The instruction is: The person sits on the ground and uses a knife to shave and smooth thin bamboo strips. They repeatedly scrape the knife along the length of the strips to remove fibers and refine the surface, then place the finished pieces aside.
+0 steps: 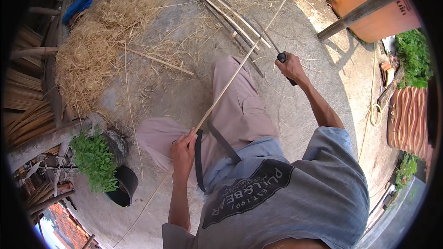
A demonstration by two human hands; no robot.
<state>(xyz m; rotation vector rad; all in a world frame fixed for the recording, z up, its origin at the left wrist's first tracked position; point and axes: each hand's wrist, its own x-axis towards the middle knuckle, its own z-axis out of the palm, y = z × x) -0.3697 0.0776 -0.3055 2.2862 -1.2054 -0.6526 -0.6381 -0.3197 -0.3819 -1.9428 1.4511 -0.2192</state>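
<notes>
A long, narrow bamboo strip (230,80) runs slantwise across my raised knee, from the far right down toward my left side. My left hand (183,150) is closed around its near part, beside my thigh, and a thinner length trails out behind the hand to the lower left. In my right hand (291,68) is a knife (281,57), gripped by its black handle. Its thin blade points away to the far left and appears to cross the strip beyond my knee. Whether the blade touches the strip, I cannot tell.
Several split bamboo strips (217,2) lie on the concrete ahead. A heap of fine shavings (99,50) spreads at the far left. Close by on the left are a leafy plant (94,161) and a black pot (127,184). An orange panel (364,0) stands at the far right.
</notes>
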